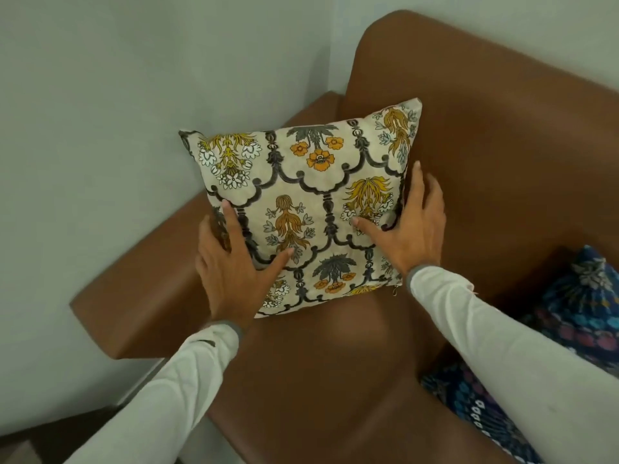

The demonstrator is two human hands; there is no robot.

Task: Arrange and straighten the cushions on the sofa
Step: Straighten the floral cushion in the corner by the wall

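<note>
A cream cushion (301,195) with yellow and orange flowers and dark grey scrollwork leans in the left corner of a brown leather sofa (335,380), against the backrest and the armrest. My left hand (234,266) grips its lower left edge, fingers wrapped behind and thumb on the front. My right hand (412,226) clasps its right edge, fingers spread along the side and thumb pressed on the front. A dark blue patterned cushion (576,316) lies on the seat at the right, partly hidden behind my right sleeve.
A pale wall (100,128) runs close along the sofa's left armrest (140,286) and behind the backrest (485,128). A strip of dark floor (40,426) shows at the lower left. Bare brown seat lies in front of the cream cushion.
</note>
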